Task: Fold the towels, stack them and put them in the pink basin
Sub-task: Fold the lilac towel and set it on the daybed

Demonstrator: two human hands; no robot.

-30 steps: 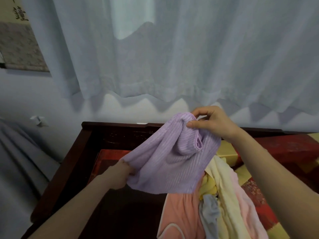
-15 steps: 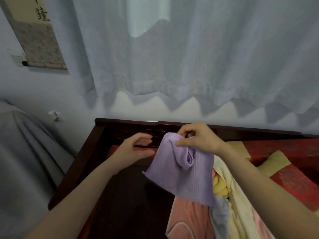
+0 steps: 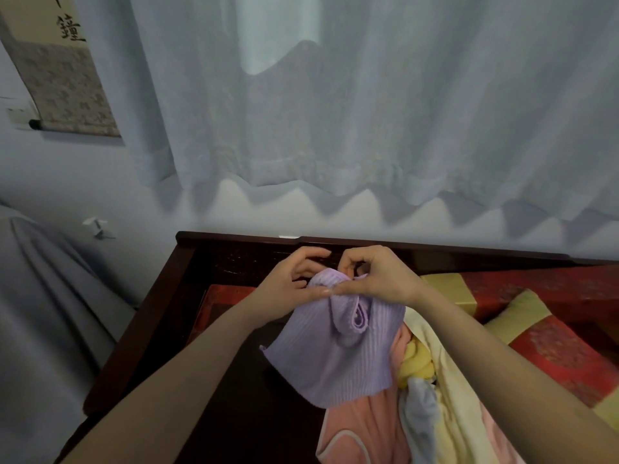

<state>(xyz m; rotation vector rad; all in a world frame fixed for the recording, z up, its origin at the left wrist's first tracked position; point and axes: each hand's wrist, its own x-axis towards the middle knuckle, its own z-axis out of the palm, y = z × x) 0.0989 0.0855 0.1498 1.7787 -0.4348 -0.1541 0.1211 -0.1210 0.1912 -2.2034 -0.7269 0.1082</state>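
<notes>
A ribbed lilac towel (image 3: 335,356) hangs in the air above the dark wooden bench. My left hand (image 3: 291,286) and my right hand (image 3: 375,279) meet at its top edge, both pinching the bunched cloth there. Below and to the right lies a heap of loose towels: a pink towel (image 3: 361,433), a bright yellow towel (image 3: 417,365), a pale yellow towel (image 3: 449,403) and a grey-blue towel (image 3: 420,410). The pink basin is out of view.
The dark wooden bench (image 3: 160,316) has a raised back rail against the wall. Red and gold cushions (image 3: 549,349) lie on its right half. A sheer white curtain (image 3: 368,112) hangs behind. Grey draped cloth (image 3: 43,313) stands to the left, a hanging scroll (image 3: 63,82) above it.
My left hand let go of the towel's lower corner, rose, and now pinches the top edge beside my right hand. The towel now hangs narrower.
</notes>
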